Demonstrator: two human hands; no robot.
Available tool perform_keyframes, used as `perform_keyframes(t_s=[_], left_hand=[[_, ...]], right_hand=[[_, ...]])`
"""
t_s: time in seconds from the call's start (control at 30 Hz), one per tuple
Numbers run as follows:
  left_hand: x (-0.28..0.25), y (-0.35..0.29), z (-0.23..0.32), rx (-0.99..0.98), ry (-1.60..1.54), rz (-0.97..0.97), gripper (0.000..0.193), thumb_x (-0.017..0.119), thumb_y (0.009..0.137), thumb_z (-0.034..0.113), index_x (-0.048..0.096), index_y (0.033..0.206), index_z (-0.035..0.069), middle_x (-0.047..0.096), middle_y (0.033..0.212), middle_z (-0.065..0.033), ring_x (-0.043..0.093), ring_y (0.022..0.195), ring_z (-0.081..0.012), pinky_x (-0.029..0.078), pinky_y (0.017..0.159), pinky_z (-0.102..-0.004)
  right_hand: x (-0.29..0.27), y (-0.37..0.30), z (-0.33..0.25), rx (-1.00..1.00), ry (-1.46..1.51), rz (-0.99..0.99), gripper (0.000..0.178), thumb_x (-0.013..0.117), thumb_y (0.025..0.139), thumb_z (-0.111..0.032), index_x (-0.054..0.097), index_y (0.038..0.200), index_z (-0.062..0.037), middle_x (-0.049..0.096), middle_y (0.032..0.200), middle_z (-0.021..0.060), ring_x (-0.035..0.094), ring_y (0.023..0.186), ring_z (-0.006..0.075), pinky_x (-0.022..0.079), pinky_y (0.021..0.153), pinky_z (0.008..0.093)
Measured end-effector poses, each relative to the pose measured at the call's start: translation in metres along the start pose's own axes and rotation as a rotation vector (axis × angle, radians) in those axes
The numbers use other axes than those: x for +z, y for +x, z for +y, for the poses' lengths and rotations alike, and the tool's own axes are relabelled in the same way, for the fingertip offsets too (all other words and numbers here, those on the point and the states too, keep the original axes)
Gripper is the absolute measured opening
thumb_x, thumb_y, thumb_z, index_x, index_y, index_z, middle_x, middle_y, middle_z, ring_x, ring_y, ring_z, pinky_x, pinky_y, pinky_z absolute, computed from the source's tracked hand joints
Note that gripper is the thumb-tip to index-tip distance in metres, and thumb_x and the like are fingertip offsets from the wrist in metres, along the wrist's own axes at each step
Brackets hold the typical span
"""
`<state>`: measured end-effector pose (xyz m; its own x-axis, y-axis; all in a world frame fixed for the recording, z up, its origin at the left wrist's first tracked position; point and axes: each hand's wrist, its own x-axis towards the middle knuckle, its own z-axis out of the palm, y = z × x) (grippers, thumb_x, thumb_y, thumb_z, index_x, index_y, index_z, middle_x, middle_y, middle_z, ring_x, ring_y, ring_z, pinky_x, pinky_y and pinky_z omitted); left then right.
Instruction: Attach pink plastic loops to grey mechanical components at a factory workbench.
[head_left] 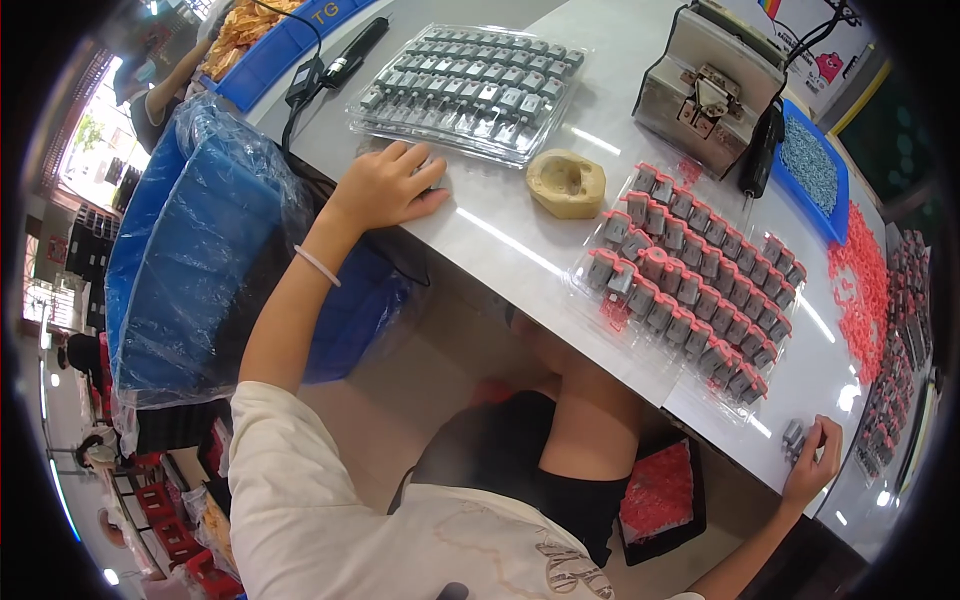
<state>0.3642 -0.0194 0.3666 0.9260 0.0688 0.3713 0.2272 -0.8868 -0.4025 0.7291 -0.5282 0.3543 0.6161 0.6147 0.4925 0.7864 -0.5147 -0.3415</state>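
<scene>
My left hand (392, 187) rests at the table's near edge, below a clear tray (390, 128) filled with rows of small grey parts. Its fingers are curled, with a bit of something dark between thumb and forefinger, too small to name. At the far right, my right hand (820, 462) pinches a small grey plastic part (793, 437) over the tabletop. Between the hands lies a second clear tray (583, 285) holding grey parts with red pieces (690, 280). A yellowish block (566, 184) with a hollow in its top sits between the two trays.
A metal fixture (710, 90) stands at the back, beside a black corded tool (765, 150). Blue pellets fill a blue tray (843, 225); loose red pieces (858, 290) lie nearby. Left of the table is a plastic-lined blue bin (190, 270). Another black tool (358, 48) lies behind the left tray.
</scene>
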Motion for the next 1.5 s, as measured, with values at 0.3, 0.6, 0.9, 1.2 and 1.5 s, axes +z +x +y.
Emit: perform_keyframes(t_s=[0.3,0.6,0.9,1.2,1.5], left_hand=[[0.0,-0.002,-0.003,-0.004,-0.056,0.157,0.021,0.067,0.08,0.027,0.056,0.083,0.009,0.056,0.074,-0.0021,0.057,0.064,-0.0168,0.046,0.052,-0.0269],[0.0,-0.025,-0.045,-0.931,-2.253,0.799,0.043,0.043,0.094,0.045,0.058,0.087,0.005,0.055,0.083,-0.0085,0.057,0.07,-0.0198,0.043,0.044,-0.0236],[-0.01,-0.006,-0.079,-1.32,-1.618,0.718,0.036,0.064,0.085,0.038,0.061,0.093,0.002,0.056,0.082,-0.0065,0.055,0.06,-0.0137,0.04,0.042,-0.0197],[0.006,0.017,-0.082,-0.96,-0.023,-0.035,0.044,0.055,0.087,0.045,0.066,0.09,0.003,0.066,0.074,-0.0186,0.067,0.069,-0.0297,0.051,0.058,-0.0386],[0.012,0.021,-0.082,-0.833,0.11,-0.166,0.045,0.06,0.086,0.042,0.059,0.084,-0.003,0.065,0.071,-0.02,0.066,0.065,-0.0334,0.051,0.059,-0.041]], right_hand=[[0.0,0.001,0.0,0.007,-0.002,0.003,0.008,0.052,0.09,0.0,0.057,0.091,0.0055,0.057,0.084,0.0115,0.055,0.076,0.0222,0.044,0.067,0.0303],[0.002,0.0,0.001,0.012,0.005,-0.005,0.008,0.051,0.09,0.0,0.056,0.091,0.0056,0.057,0.084,0.0113,0.054,0.076,0.0216,0.043,0.068,0.0301],[0.0,0.0,-0.001,0.009,-0.013,0.0,0.007,0.052,0.089,0.0,0.056,0.09,0.0056,0.056,0.084,0.0105,0.053,0.075,0.0207,0.043,0.068,0.0297],[0.001,0.001,-0.002,0.007,-0.005,0.006,0.007,0.052,0.089,0.0,0.056,0.089,0.0055,0.056,0.083,0.0108,0.053,0.074,0.0209,0.043,0.068,0.0298],[0.001,0.002,-0.003,0.011,0.005,0.006,0.007,0.052,0.089,0.0,0.056,0.089,0.0057,0.057,0.084,0.0114,0.054,0.075,0.0218,0.043,0.068,0.0302]])
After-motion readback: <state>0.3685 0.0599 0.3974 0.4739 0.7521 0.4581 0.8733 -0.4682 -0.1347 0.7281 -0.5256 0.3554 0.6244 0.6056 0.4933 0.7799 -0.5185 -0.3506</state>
